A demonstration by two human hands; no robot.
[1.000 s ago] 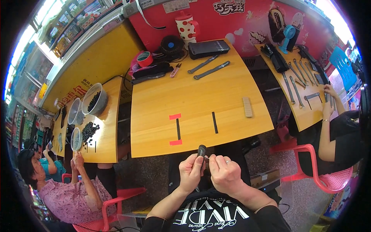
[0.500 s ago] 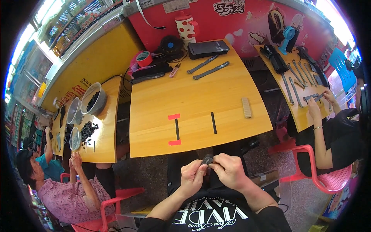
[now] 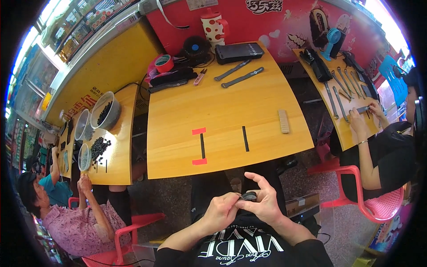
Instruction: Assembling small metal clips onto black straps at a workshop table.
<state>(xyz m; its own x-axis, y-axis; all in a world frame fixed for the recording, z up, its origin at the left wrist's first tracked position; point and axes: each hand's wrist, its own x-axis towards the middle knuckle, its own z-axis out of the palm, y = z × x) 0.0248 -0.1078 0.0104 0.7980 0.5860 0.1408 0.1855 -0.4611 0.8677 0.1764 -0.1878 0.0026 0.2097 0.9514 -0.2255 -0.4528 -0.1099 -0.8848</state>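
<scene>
Over my lap, below the table's near edge, both hands hold a small dark grey folded strip (image 3: 249,196). My left hand (image 3: 220,211) pinches its left end, fingers curled in. My right hand (image 3: 266,202) grips the other end between thumb and bent fingers, with its index finger lifted away. Much of the strip is hidden by the fingers, so its full shape cannot be made out. On the wooden table (image 3: 178,115) ahead lie two flat grey straps (image 3: 243,78), a black case (image 3: 239,53) and pink-handled thread snips (image 3: 200,77).
Red tape pieces (image 3: 199,131) and black tape lines (image 3: 245,139) mark the table; a ribbed beige block (image 3: 283,122) lies right. Far left are a red tape roll (image 3: 164,63) and black fan (image 3: 196,48). People sit at side tables, left with bowls (image 3: 106,113), right with straps.
My right hand has opened its index finger upward and shifted slightly down with the strip. My left hand has come slightly lower, still pinching. The view has tilted a little.
</scene>
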